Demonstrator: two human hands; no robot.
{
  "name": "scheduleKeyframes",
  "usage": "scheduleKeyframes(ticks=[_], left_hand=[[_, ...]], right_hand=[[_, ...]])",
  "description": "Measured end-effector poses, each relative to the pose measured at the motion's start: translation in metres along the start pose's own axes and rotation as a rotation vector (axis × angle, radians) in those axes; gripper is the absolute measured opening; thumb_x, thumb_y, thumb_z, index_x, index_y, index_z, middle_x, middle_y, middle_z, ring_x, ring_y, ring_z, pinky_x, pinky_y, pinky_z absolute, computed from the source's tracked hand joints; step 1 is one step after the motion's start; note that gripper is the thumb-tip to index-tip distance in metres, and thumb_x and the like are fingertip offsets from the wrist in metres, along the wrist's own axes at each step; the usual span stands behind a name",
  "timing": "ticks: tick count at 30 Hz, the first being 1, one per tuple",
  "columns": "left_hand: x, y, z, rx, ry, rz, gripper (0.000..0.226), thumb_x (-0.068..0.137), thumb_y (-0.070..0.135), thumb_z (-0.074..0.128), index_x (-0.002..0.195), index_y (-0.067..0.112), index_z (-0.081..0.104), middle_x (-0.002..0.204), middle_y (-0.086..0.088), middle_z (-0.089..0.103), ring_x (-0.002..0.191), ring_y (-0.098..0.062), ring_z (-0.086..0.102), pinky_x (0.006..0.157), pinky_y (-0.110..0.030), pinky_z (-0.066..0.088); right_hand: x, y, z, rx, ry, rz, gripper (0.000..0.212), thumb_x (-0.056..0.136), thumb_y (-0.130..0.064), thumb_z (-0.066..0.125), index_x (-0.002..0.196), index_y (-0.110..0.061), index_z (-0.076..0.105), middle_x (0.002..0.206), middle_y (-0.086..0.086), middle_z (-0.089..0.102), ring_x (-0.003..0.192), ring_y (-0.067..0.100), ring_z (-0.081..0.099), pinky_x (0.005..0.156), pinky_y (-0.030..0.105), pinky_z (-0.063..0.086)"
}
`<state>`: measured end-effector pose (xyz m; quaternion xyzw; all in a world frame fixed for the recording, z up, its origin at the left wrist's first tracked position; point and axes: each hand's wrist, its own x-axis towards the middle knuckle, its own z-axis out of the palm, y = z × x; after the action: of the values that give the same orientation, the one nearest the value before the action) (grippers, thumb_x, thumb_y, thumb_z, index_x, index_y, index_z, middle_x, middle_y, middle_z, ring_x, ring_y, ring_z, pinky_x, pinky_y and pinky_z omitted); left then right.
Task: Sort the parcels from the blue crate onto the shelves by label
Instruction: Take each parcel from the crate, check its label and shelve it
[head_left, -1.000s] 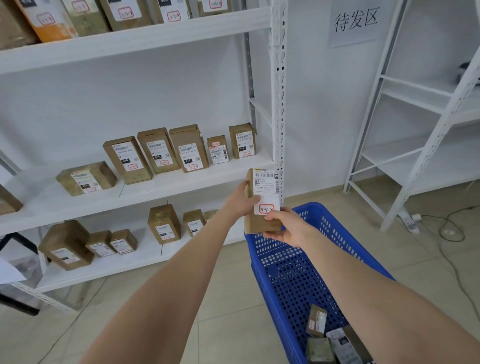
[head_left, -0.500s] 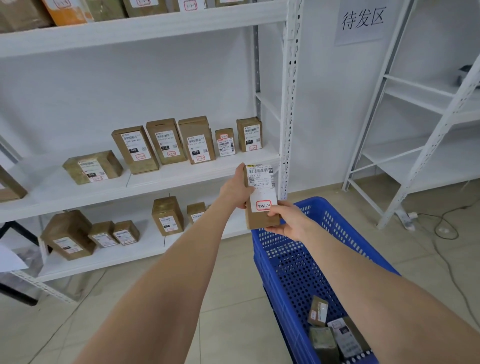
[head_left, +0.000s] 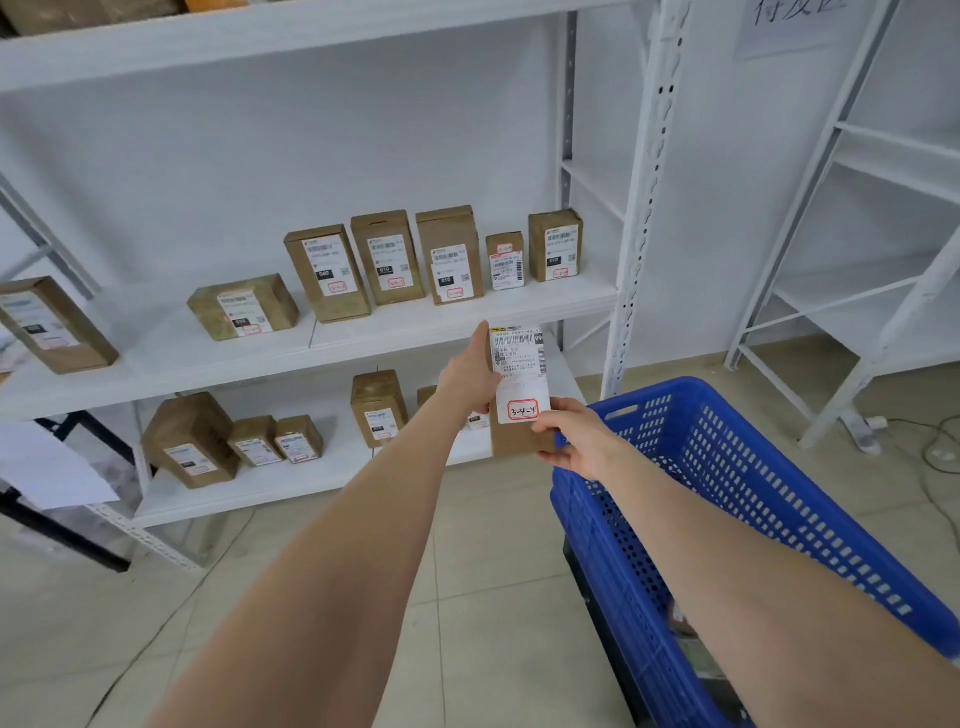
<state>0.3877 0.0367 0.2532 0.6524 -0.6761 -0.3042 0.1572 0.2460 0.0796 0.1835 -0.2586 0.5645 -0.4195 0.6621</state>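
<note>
Your left hand (head_left: 470, 376) grips the side of a brown parcel (head_left: 511, 440) and your right hand (head_left: 576, 441) pinches its bottom corner. The parcel stands up in the air by the far corner of the blue crate (head_left: 727, 431), in front of the white shelves (head_left: 415, 332). Its sticker (head_left: 522, 410) has a red ring with hand-written numbers that look like 3-4-4.

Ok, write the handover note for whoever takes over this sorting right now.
The left grip holds the parcel by its left edge; the right grip pinches its lower right corner.
The parcel, sticker apparently 3-4-4, is held up before the shelves, near the blue crate.
Done: other parcels stand on the shelves.
Left: shelve this one, then whatever remains in the crate.
</note>
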Motion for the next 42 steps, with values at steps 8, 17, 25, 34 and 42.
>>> scheduleKeyframes(ticks=[8,17,25,34,42], left_hand=[[0.014,-0.067,-0.022,-0.025,-0.016,-0.069,0.078,0.095,0.006,0.042,0.15,0.037,-0.003,0.108,-0.019,0.062,0.083,-0.035,0.067,0.07,-0.045,0.059],[0.07,-0.156,-0.054,-0.19,-0.045,-0.199,0.084,0.089,-0.009,0.038,0.148,0.038,0.001,0.122,-0.018,0.052,0.092,-0.038,0.06,0.068,-0.052,0.058],[0.156,-0.258,-0.088,-0.252,-0.14,-0.34,0.085,0.089,-0.009,0.035,0.149,0.035,-0.004,0.121,-0.018,0.055,0.098,-0.039,0.062,0.076,-0.055,0.056],[0.208,-0.359,-0.111,-0.159,-0.157,-0.369,0.078,0.091,-0.005,0.038,0.149,0.031,0.0,0.109,-0.022,0.057,0.084,-0.036,0.063,0.066,-0.049,0.058],[0.266,-0.454,-0.096,0.03,-0.035,-0.291,0.071,0.089,0.0,0.04,0.146,0.03,0.01,0.087,-0.009,0.06,0.071,-0.027,0.059,0.052,-0.033,0.046]], right_hand=[[0.029,0.028,0.062,-0.054,0.001,0.029,0.046,0.082,0.007,0.063,0.119,-0.019,0.053,0.111,0.008,0.06,0.11,0.028,0.058,0.083,0.039,0.056],[0.111,0.039,0.144,-0.158,-0.054,0.098,0.047,0.081,0.012,0.059,0.119,-0.015,0.051,0.102,0.009,0.061,0.105,0.032,0.057,0.066,0.035,0.052],[0.219,0.067,0.232,-0.188,-0.052,0.231,0.053,0.08,0.011,0.061,0.126,-0.012,0.052,0.111,0.013,0.061,0.102,0.032,0.058,0.081,0.043,0.055],[0.291,0.109,0.309,-0.122,-0.023,0.346,0.055,0.079,0.014,0.06,0.126,-0.014,0.05,0.116,0.015,0.063,0.107,0.032,0.06,0.083,0.042,0.054],[0.366,0.171,0.372,-0.075,0.066,0.312,0.058,0.081,0.013,0.057,0.128,-0.02,0.051,0.109,0.004,0.064,0.093,0.019,0.058,0.063,0.029,0.048]])
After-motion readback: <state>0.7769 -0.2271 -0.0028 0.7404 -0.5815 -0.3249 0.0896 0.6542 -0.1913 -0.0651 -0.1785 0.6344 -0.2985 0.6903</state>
